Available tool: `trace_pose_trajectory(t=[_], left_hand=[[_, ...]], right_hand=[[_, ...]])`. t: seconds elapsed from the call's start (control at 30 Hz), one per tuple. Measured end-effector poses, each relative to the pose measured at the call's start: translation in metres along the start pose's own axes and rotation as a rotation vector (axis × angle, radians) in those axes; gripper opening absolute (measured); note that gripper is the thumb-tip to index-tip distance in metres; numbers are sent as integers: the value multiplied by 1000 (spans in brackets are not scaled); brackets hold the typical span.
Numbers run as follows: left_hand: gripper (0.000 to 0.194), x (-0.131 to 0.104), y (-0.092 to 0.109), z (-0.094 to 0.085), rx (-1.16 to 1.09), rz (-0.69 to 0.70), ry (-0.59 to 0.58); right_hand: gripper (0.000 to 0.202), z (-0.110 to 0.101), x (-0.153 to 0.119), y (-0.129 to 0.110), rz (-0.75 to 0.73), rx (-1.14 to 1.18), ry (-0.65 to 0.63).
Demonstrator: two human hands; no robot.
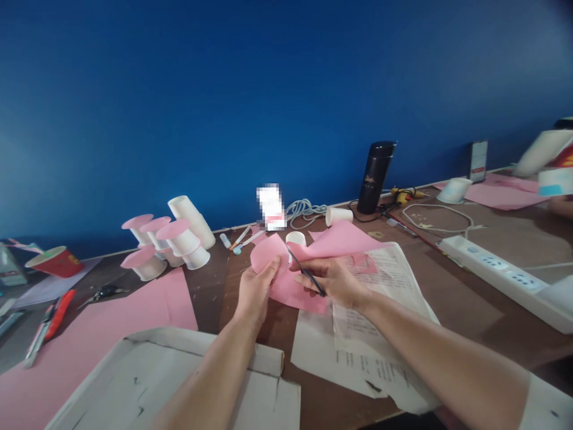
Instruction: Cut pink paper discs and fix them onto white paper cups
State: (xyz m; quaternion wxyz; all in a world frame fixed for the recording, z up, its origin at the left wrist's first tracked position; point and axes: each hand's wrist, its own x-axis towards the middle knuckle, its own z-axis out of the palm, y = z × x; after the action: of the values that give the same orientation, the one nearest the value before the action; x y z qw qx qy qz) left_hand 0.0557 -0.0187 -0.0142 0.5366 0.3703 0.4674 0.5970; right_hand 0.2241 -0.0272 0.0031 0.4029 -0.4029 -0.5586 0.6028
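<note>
1. Left hand (258,286): fingers pinched on pink paper (263,254), mid-counter (474,310).
2. Right hand (333,280): fingers closed round one pair of scissors (308,275), at the paper.
3. In the way: one white cup (295,239) just behind paper; printed sheets (358,325) under right forearm.
4. Left: four pink discs (173,229) on cups, one red cup (60,263).
5. Right: one black bottle (375,179), one power strip (474,257).
</note>
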Motion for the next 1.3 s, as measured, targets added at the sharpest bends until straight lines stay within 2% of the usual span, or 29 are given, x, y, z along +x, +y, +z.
trace_pose_trajectory(t=[0.13, 0.27, 0.67, 1.07, 1.3], left_hand=[[52, -1, 1, 0, 3, 8, -24], [55, -1, 1, 0, 11, 8, 3], [50, -1, 2, 0, 7, 1, -4], [51, -2, 2, -1, 15, 4, 9], [45, -3, 6, 2, 65, 32, 94]], right_hand=[[47, -1, 2, 4, -18, 22, -15], [46, -1, 2, 8, -34, 37, -33], [56, 3, 1, 2, -7, -25, 4], [53, 2, 2, 3, -21, 21, -17], [53, 3, 1, 3, -21, 38, -33]])
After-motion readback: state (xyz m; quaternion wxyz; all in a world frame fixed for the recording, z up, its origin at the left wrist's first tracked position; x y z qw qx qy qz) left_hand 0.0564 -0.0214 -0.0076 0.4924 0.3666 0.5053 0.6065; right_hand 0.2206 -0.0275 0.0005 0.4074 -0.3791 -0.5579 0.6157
